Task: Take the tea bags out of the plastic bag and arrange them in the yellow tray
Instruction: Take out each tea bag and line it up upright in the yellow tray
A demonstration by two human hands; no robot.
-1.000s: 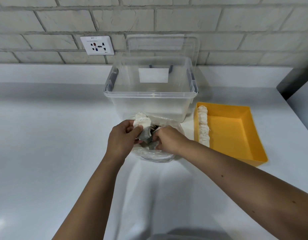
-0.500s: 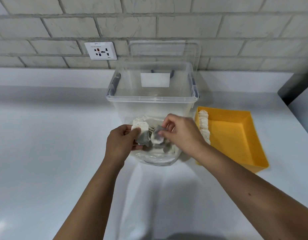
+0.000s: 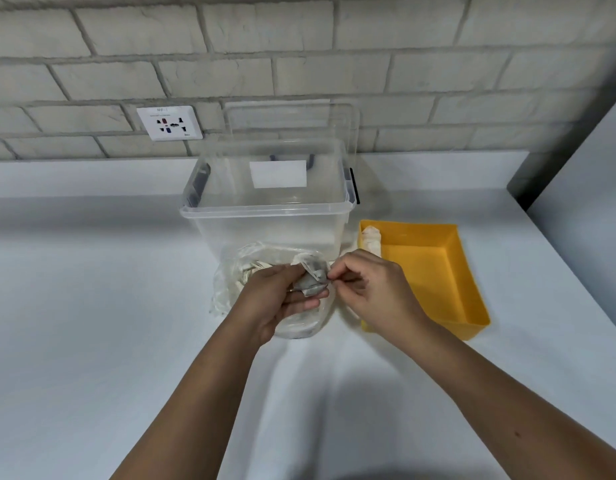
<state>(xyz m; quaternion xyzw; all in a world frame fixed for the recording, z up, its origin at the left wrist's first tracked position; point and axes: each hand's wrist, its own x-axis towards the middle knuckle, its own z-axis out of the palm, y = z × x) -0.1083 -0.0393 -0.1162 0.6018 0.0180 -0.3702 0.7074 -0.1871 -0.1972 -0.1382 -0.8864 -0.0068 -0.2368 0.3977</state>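
Observation:
A clear plastic bag (image 3: 230,282) with tea bags inside lies on the white counter in front of the clear bin. My left hand (image 3: 275,303) holds a small bunch of greyish-white tea bags (image 3: 311,277) just above the bag. My right hand (image 3: 372,292) pinches the right edge of that bunch with thumb and forefinger. To the right stands the yellow tray (image 3: 434,271). A row of tea bags (image 3: 371,239) lies along its left wall, partly hidden behind my right hand.
A large clear storage bin (image 3: 268,213) stands right behind the plastic bag, its lid (image 3: 289,116) leaning on the brick wall. A wall socket (image 3: 169,122) is at the upper left. A grey panel (image 3: 583,188) borders the counter at the right.
My left hand has lifted the tea bags slightly and turned over the bag. My right hand has moved right and now pinches the edge of the bunch. The view has tilted up.

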